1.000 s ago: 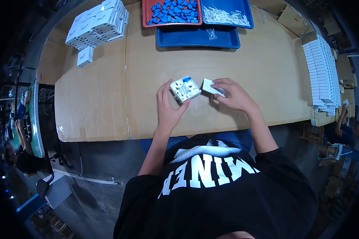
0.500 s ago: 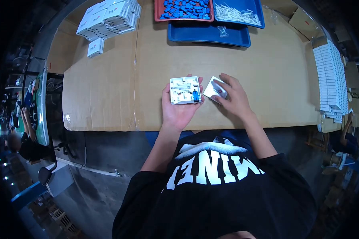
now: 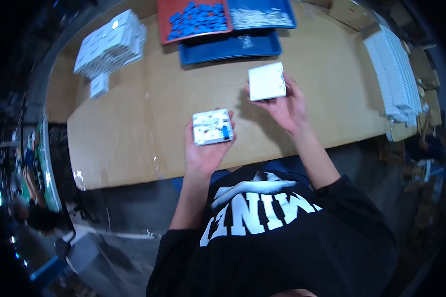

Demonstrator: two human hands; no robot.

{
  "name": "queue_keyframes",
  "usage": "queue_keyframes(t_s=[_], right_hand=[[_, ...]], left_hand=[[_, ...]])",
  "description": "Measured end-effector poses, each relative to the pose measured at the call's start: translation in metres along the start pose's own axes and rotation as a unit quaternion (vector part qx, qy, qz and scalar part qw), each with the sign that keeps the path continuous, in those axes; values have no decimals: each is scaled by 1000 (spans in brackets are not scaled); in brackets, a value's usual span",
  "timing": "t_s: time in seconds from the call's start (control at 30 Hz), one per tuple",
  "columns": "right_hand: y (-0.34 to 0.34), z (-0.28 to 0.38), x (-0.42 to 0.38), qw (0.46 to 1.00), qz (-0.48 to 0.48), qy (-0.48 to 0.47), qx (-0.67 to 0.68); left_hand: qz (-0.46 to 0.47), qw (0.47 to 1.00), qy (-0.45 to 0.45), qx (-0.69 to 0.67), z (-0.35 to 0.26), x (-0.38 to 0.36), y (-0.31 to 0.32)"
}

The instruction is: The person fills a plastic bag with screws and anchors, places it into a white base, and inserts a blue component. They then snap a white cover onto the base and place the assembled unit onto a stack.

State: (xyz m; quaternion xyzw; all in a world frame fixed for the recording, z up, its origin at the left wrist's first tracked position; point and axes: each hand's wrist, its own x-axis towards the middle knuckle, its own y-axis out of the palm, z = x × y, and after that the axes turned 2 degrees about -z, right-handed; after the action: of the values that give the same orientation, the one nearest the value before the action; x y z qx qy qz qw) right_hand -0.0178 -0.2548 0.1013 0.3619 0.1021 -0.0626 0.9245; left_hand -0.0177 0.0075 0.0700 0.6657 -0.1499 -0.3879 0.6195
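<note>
My left hand (image 3: 205,151) holds an open white square box (image 3: 212,127) from below, with white parts inside and a blue piece (image 3: 226,132) near its right side. Raised over the table to the right, my right hand (image 3: 288,106) grips a white square cover (image 3: 266,81) by its edges, its plain pale face turned up. The box and the cover are apart. Fingers of both hands are partly hidden beneath what they hold.
A red tray (image 3: 165,22) of blue pieces, a blue tray (image 3: 293,15) of white pieces and another blue tray (image 3: 198,54) with a small clear bag stand at the back. White boxes (image 3: 109,47) are stacked left, white pieces (image 3: 391,74) right. People sit at both sides.
My right hand has picked the white cover up off the table and turned it over, moving away from the box. The whole view has shifted and tilted.
</note>
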Motion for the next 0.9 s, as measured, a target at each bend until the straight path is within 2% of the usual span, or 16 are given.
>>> queue_keyframes(t_s=[0.03, 0.13, 0.27, 0.33, 0.37, 0.4, 0.43, 0.47, 0.6, 0.67, 0.7, 0.77, 0.9], right_hand=[[7, 10, -1, 982, 52, 16, 179], [15, 15, 2, 972, 66, -2, 225], [4, 5, 1, 965, 84, 19, 249], [-4, -3, 1, 988, 98, 17, 121], [-5, -9, -1, 987, 95, 16, 127], [-1, -13, -2, 998, 54, -18, -23], [3, -16, -3, 983, 14, -49, -174], [3, -18, -7, 968, 31, -68, -239], [-5, -30, -10, 973, 66, -36, -220], [-4, -30, -10, 947, 107, -37, -302], [-3, -29, -10, 947, 108, -35, -300], [-2, -25, -12, 945, 134, 29, -297], [0, -28, -11, 937, 134, 29, -320]], left_hand=[[6, 1000, -22, 3, 3, 0, 2], [-59, 998, -19, 24, 9, 0, 12], [-42, 998, -31, 24, 22, 7, 6], [-67, 996, -35, 35, 33, 13, 9], [-74, 996, -37, 39, 37, 15, 9], [-77, 995, -37, 48, 43, 17, 9], [-79, 995, -36, 56, 46, 19, 9], [-88, 994, -38, 55, 50, 21, 9], [-100, 991, -56, 65, 57, 26, 6], [-88, 992, -54, 66, 59, 27, 6], [-84, 993, -52, 65, 60, 26, 6], [-88, 993, -46, 70, 60, 27, 4], [-94, 992, -42, 71, 60, 27, 2]])
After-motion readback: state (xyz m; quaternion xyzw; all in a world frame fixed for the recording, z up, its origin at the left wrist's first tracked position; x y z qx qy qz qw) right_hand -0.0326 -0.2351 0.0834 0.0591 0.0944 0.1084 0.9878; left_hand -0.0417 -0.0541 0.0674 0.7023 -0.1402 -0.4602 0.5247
